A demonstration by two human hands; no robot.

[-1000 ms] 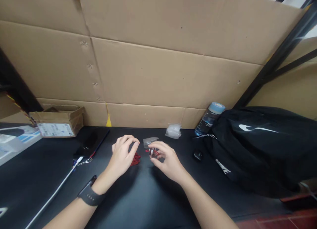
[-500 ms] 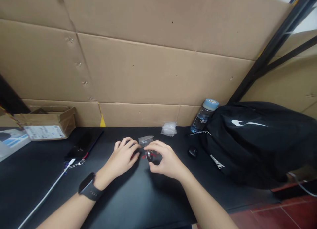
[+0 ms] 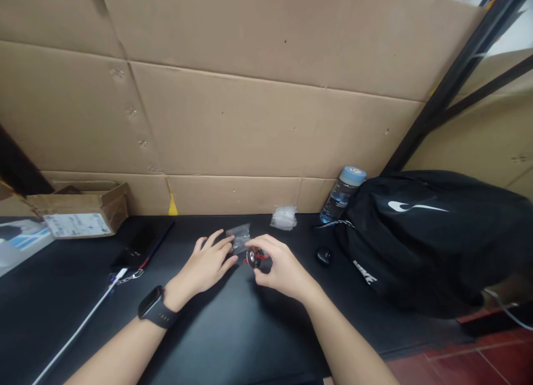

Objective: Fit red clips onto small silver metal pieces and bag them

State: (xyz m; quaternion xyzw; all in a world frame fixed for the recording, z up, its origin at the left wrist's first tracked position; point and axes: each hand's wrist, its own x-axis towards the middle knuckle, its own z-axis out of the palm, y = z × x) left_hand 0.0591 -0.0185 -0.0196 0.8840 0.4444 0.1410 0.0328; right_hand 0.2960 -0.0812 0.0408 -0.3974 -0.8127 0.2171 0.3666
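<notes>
Between the thumb and fingers of my right hand (image 3: pixel 281 265) is a small round dark object (image 3: pixel 253 257) with a shiny face, held just above the black table (image 3: pixel 216 329). Something thin and red shows beside it. My left hand (image 3: pixel 208 265) is palm down with its fingers spread, and its fingertips are at the near left edge of a small clear plastic bag (image 3: pixel 239 239). A dark watch (image 3: pixel 157 307) is on my left wrist.
A crumpled clear wrapper (image 3: pixel 284 217) lies behind my hands. To the right are a black mouse (image 3: pixel 323 255), a blue-capped bottle (image 3: pixel 342 195) and a black bag (image 3: pixel 437 240). At left are a phone (image 3: pixel 139 246), a white cable (image 3: pixel 79 332) and a cardboard box (image 3: pixel 87 210).
The small plastic bag has turned and shows more of its surface. The round object in my right hand has tilted, its shiny face now more toward the camera. My left fingers have shifted slightly.
</notes>
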